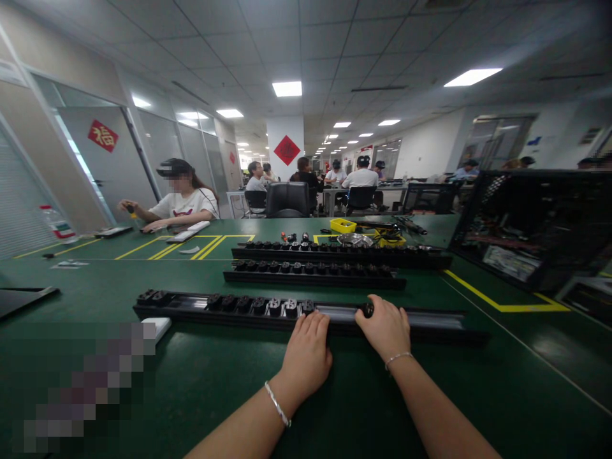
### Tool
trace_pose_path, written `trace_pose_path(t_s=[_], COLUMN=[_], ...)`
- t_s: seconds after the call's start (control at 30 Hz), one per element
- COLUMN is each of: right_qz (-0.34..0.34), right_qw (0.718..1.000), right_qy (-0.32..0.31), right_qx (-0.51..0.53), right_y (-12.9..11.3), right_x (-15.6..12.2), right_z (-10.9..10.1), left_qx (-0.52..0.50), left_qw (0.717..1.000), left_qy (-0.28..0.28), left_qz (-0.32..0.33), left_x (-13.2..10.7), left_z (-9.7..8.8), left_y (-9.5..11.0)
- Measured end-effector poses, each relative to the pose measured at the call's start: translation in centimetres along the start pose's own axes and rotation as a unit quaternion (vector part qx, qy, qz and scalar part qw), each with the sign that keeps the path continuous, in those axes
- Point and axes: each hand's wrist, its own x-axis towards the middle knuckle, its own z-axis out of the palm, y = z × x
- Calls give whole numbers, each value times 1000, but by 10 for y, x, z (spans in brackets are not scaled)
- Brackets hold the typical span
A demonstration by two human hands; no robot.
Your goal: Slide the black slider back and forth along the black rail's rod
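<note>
A long black rail [191,315], like a power strip housing, lies crosswise before me. Round black socket modules [243,305] sit in its channel on the left and middle, a couple with paler tops [290,308]. My left hand [306,350] is closed over the rail's front edge, fingertips by the last module in the row; its thumb is partly hidden. Farther right, my right hand [386,325] pinches a single dark socket module [368,310] over the bare stretch of channel, between thumb and fingers. Whether this module touches the channel is hidden.
Two more module-filled rails [315,277] [335,253] lie behind. Beyond them are yellow trays [343,225] and loose parts. An open computer case [526,229] stands right. A white power strip [162,328] lies left. Across the green table [229,408] sits a person [184,201].
</note>
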Motion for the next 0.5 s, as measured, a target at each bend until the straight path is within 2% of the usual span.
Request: trace_pose_path(t_s=[0.5], right_qz=[-27], right_qw=[1000], right_qy=[9], right_qx=[14], right_y=[8], right_x=[4], right_z=[0], left_qx=[2], left_qw=[1000], left_qy=[0], left_qz=[-1], left_x=[0], left_z=[0], left_y=[0])
